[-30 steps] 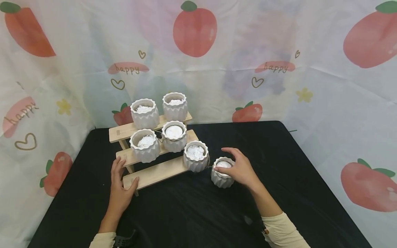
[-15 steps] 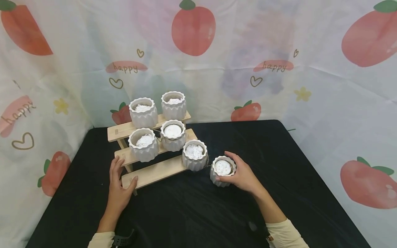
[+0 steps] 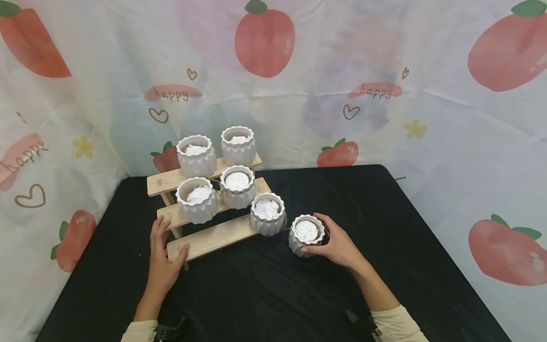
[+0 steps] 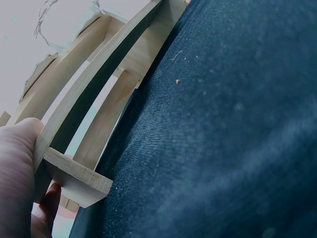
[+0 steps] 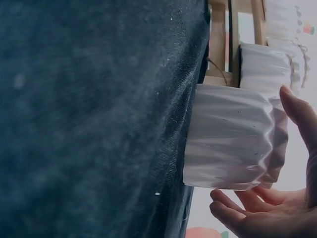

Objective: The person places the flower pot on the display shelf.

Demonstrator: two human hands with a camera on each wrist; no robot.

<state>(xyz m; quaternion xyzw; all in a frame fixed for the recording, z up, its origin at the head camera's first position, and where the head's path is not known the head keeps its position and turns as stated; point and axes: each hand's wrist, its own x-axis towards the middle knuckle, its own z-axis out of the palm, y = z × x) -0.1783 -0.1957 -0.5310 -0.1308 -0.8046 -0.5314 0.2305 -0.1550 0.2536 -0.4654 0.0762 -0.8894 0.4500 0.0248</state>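
A three-step wooden plant stand (image 3: 215,239) stands on the black cloth, its left end held by my left hand (image 3: 164,263). The thumb lies on the lowest step, with fingers around the end beside it. To the right of the stand, a white fluted pot (image 3: 300,248) with white filling sits upright on the cloth. Around its right side is my right hand (image 3: 339,247), thumb at the near rim and fingers behind. In the right wrist view these fingers (image 5: 228,213) look loosely spread along the pot; I cannot tell whether they touch it.
Several similar pots stand on the steps: two on top, two in the middle including a twine-tied pot (image 3: 237,190), and a pot (image 3: 268,218) at the lowest step's right end. Behind hangs a fruit-printed curtain (image 3: 273,109). Black cloth (image 3: 256,294) covers the table.
My right hand has come down from over the pot to its right side, then eased slightly right, uncovering the white filling. The left hand keeps its place on the stand.
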